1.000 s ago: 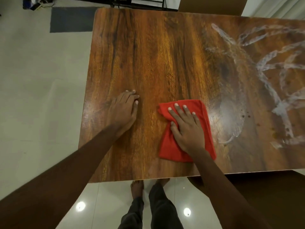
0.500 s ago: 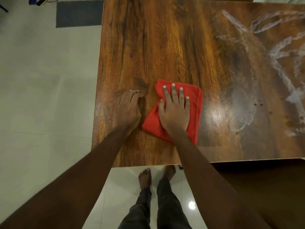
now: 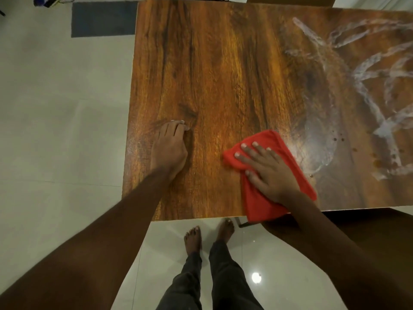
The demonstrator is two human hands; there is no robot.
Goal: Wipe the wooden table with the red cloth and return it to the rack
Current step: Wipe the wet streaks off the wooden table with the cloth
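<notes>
From the head camera, a big brown table (image 3: 234, 74) fills most of the picture. Its wood has dark lines running up and down.

A red cloth (image 3: 288, 153) lies flat on the table, near the table's front edge. The bottom corner of the cloth hangs a little over that edge.

The right hand (image 3: 268, 173) lies flat on top of the cloth. Its fingers (image 3: 248, 151) are spread apart and stretched out. The palm presses down on the cloth. The hand does not pinch or wrap the cloth; it just lies on it.

The left hand (image 3: 171, 151) rests on the bare table, well to the left of the cloth and near the table's left edge. Its fingers are close together and bent a little at the tips. It holds nothing.

To the right of the cloth, the table has white smears (image 3: 366, 72) in long streaks. A few small dark spots (image 3: 337, 138) sit by the smears. The far streaks are blurry, so it is hard to say what they are made of.

Below the table's front edge are two bare feet (image 3: 193, 239) on a shiny pale floor (image 3: 55, 130). A dark mat (image 3: 102, 19) lies on the floor past the table's top left corner.
</notes>
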